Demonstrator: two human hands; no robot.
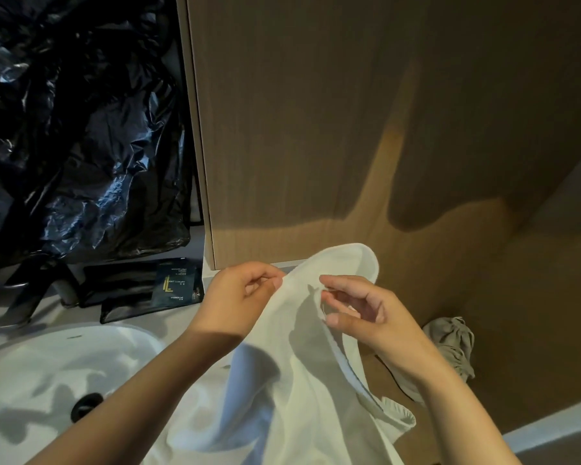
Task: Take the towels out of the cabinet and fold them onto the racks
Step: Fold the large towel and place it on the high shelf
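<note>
A white towel (302, 370) hangs between my two hands in front of a brown wooden cabinet panel (316, 129). My left hand (239, 297) pinches the towel's upper edge between thumb and fingers. My right hand (359, 313) pinches a fold of the same edge just to the right, with its other fingers loosely curled. The towel's top loops up over both hands, and the rest drapes down over the counter edge. No rack is in view.
A white sink basin (57, 370) with a black drain (86, 404) lies at lower left. Dark amenity packets (175, 286) sit on the counter behind it. Crumpled black plastic (74, 135) fills the upper left. A grey cloth bag (450, 344) rests at right.
</note>
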